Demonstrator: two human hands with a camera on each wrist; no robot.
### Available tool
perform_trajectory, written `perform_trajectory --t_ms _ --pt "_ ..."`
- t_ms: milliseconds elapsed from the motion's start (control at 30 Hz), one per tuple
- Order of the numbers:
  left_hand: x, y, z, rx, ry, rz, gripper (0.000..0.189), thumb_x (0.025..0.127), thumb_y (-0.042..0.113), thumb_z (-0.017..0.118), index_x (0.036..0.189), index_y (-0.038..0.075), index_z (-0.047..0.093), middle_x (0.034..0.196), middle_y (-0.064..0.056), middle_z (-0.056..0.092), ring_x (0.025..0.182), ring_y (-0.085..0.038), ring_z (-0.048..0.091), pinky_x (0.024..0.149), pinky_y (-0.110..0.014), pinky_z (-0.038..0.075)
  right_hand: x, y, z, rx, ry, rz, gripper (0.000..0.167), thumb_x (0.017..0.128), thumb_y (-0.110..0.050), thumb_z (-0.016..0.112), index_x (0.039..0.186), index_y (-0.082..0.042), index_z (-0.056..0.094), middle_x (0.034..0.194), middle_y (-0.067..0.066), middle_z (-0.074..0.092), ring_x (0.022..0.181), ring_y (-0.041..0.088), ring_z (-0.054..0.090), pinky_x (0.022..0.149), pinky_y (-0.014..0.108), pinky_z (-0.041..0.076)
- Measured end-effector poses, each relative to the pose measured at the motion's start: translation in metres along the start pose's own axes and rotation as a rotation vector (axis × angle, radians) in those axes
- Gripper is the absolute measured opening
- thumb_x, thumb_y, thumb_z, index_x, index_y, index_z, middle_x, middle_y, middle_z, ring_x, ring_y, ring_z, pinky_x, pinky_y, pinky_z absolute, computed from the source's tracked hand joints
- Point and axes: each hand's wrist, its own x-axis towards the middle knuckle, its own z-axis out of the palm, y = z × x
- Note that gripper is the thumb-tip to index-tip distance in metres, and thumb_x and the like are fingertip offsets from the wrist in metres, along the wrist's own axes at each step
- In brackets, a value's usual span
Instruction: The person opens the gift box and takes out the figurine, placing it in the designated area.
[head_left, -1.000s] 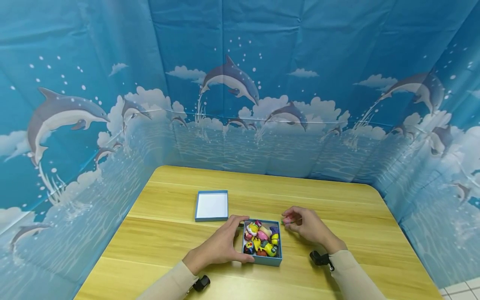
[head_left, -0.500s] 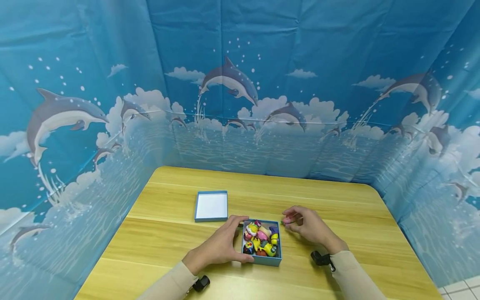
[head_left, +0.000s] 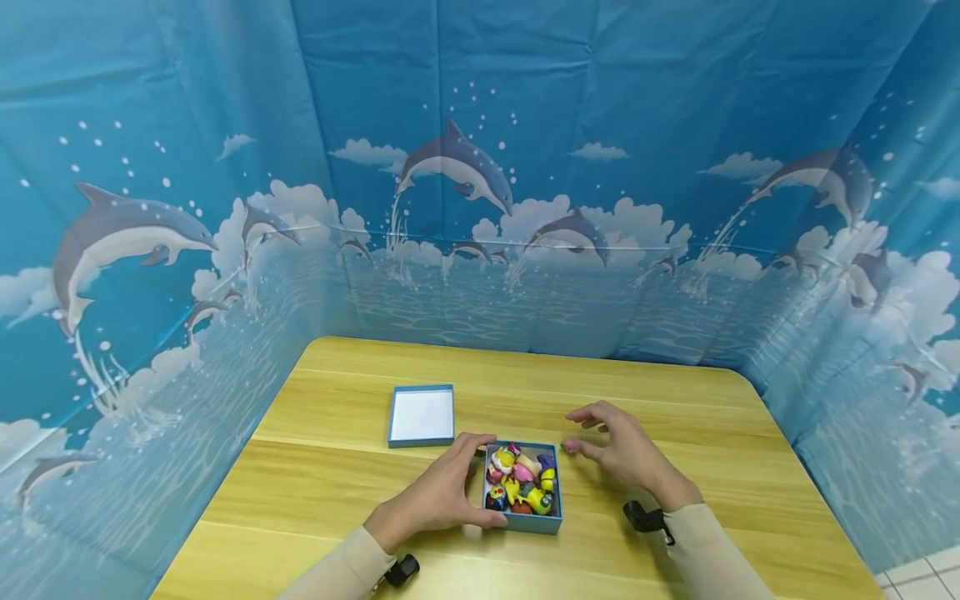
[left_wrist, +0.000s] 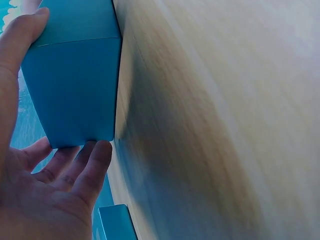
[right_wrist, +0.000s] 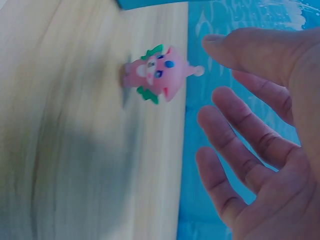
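Note:
My left hand point(head_left: 442, 492) grips the small blue box point(head_left: 534, 523), thumb along its near side and fingers at the far side. In the left wrist view, those fingertips press the end wall of the box point(left_wrist: 75, 92). Several colourful toy figurines point(head_left: 524, 473) lie heaped inside it, yellow, pink and purple among them. Right of the box, a pink toy figurine point(right_wrist: 162, 75) with green arms and blue eyes stands upright on the table. My right hand point(head_left: 628, 450) is just beside it, fingers spread and apart from the toy in the right wrist view.
Up and left of the box, its blue lid point(head_left: 422, 415) lies with the white inside facing up. The wooden table point(head_left: 337, 483) has rounded far corners. A blue curtain point(head_left: 420, 292) printed with dolphins surrounds it on the far side and both flanks.
My right hand has let go of the pink figurine; its fingers have opened and lifted away slightly. The left hand and box stay in place. The head view has shifted a little.

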Motion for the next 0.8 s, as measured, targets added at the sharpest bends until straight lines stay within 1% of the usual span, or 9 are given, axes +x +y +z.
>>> perform_trajectory --t_ms 133,267,367,467,567,633,700,800 --pt "-0.001 0.002 0.000 0.008 0.001 0.002 0.127 0.084 0.076 0.096 0.183 0.029 0.032 0.176 -0.004 0.048 0.155 -0.031 0.060 0.129 -0.064 0.053 -0.002 -0.008 -0.004 -0.038 0.026 -0.044 0.042 0.103 -0.022 0.092 0.142 -0.010 0.080 0.133 0.010 0.080 0.124 0.034 0.077 0.106 0.065 0.063" --pt "-0.001 0.003 0.000 0.010 0.002 0.004 0.128 0.084 0.075 0.097 0.183 0.026 0.032 0.177 -0.005 0.047 0.157 -0.032 0.059 0.129 -0.064 0.053 -0.005 -0.017 -0.005 -0.065 0.038 -0.070 0.040 0.102 -0.018 0.093 0.140 -0.010 0.081 0.131 0.010 0.081 0.123 0.035 0.077 0.105 0.065 0.064" --pt "0.000 0.002 0.000 0.010 0.007 0.008 0.130 0.083 0.075 0.098 0.183 0.022 0.032 0.178 -0.006 0.047 0.157 -0.034 0.059 0.129 -0.065 0.052 -0.006 -0.025 -0.005 -0.071 0.041 -0.095 0.037 0.103 -0.016 0.092 0.138 -0.010 0.082 0.131 0.010 0.081 0.123 0.036 0.077 0.105 0.064 0.064" --pt "0.000 0.001 0.000 0.012 0.012 0.014 0.130 0.083 0.075 0.098 0.183 0.022 0.033 0.178 -0.007 0.047 0.157 -0.034 0.059 0.130 -0.065 0.052 -0.006 -0.030 -0.005 -0.064 0.038 -0.122 0.035 0.104 -0.013 0.090 0.137 -0.012 0.082 0.130 0.011 0.081 0.122 0.037 0.077 0.105 0.063 0.065" --pt "0.001 0.001 0.000 0.015 0.015 0.019 0.130 0.082 0.075 0.098 0.183 0.022 0.033 0.177 -0.007 0.047 0.157 -0.034 0.059 0.130 -0.065 0.052 -0.006 -0.035 -0.005 -0.064 0.037 -0.157 0.034 0.104 -0.009 0.090 0.136 -0.014 0.082 0.129 0.007 0.082 0.120 0.037 0.078 0.103 0.062 0.065" --pt "0.001 0.001 0.000 0.013 0.014 0.021 0.131 0.083 0.075 0.098 0.183 0.022 0.033 0.177 -0.007 0.047 0.156 -0.034 0.060 0.130 -0.065 0.051 -0.006 -0.037 -0.005 -0.075 0.035 -0.178 0.034 0.103 -0.009 0.090 0.135 -0.015 0.081 0.127 0.003 0.082 0.114 0.035 0.079 0.101 0.059 0.066" --pt "0.001 0.000 0.000 0.010 0.012 0.022 0.131 0.083 0.075 0.098 0.183 0.021 0.033 0.177 -0.007 0.048 0.156 -0.034 0.060 0.130 -0.064 0.051 -0.006 -0.039 -0.004 -0.084 0.028 -0.192 0.035 0.102 -0.009 0.091 0.135 -0.016 0.081 0.126 0.000 0.081 0.112 0.032 0.079 0.100 0.058 0.066" --pt "0.002 0.000 0.001 0.004 0.009 0.023 0.131 0.083 0.075 0.097 0.183 0.020 0.033 0.177 -0.007 0.048 0.156 -0.033 0.060 0.130 -0.064 0.052 -0.007 -0.043 -0.004 -0.089 0.009 -0.197 0.037 0.102 -0.009 0.091 0.136 -0.016 0.081 0.126 -0.002 0.080 0.107 0.028 0.079 0.099 0.057 0.066"
